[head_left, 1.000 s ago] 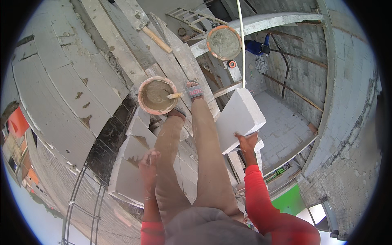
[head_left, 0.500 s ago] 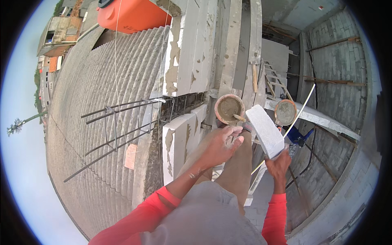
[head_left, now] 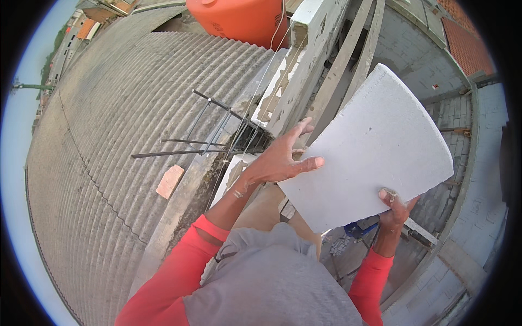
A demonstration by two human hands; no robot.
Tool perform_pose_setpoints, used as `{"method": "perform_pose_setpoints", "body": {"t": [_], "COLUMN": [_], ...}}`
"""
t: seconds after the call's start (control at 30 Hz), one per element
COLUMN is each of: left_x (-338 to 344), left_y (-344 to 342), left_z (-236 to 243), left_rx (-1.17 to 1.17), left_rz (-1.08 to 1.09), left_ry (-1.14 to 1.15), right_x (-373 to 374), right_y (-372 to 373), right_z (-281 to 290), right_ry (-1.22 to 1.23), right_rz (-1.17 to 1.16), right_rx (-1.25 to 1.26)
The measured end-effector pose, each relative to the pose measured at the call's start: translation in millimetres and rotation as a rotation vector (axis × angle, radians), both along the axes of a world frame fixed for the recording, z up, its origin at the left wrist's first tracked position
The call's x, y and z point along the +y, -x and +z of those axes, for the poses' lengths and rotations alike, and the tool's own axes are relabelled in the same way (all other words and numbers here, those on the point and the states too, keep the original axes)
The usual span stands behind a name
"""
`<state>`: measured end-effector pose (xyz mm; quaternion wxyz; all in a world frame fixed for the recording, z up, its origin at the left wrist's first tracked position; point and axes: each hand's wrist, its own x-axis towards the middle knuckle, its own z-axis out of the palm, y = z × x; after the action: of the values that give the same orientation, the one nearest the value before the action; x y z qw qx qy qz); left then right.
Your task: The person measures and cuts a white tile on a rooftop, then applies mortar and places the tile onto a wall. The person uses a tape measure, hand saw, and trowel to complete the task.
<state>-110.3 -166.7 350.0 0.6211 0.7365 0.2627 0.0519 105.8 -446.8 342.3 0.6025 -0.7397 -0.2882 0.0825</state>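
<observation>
A large pale block (head_left: pixel 370 146), smooth and apparently of light concrete, is raised in front of me, its broad face turned up toward the view. My right hand (head_left: pixel 395 212) grips its lower right edge, with the thumb on the broad face and the fingers hidden behind. At the block's left edge is my left hand (head_left: pixel 283 155), its fingers spread and thumb stretched out over the face; whether the thumb touches cannot be told. Behind the block, the mortar buckets are out of sight. Part of a low white block wall (head_left: pixel 231 176) shows beside my left wrist.
Steel reinforcing bars (head_left: pixel 209 122) jut out left over a corrugated roof (head_left: pixel 119 114). A reddish brick piece (head_left: pixel 170 182) lies near the roof's edge. Strings run along the wall. Wooden planks (head_left: pixel 340 70) stretch away ahead; an orange tank (head_left: pixel 239 19) stands beyond. Something blue (head_left: pixel 356 230) sits below.
The block has been lifted closer and turned from its narrow side to its broad face, covering the buckets. My left hand has opened beside it. The whole view has swung.
</observation>
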Motion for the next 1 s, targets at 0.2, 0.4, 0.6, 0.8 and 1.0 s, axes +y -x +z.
{"method": "perform_pose_setpoints", "body": {"t": [0.2, 0.4, 0.6, 0.8, 1.0], "left_x": [37, 23, 29, 3, 80], "left_y": [6, 56, 126, 234, 280], "left_z": [102, 199, 281, 345, 412], "left_rx": [-0.184, -0.315, -0.105, 0.043, 0.36], "left_rz": [-0.034, 0.298, 0.682, 0.512, 0.582], "left_ry": [0.194, -0.105, -0.596, -1.526, -1.62], "right_x": [67, 196, 308, 277, 126], "right_y": [-31, -17, 16, -22, -89], "right_z": [63, 137, 183, 132, -1], "right_ry": [-0.545, -0.746, -0.609, -0.293, 0.142], "right_rz": [0.309, 0.472, 0.926, 0.979, 0.141], "right_rx": [0.25, 0.185, 0.707, 0.362, 0.794]}}
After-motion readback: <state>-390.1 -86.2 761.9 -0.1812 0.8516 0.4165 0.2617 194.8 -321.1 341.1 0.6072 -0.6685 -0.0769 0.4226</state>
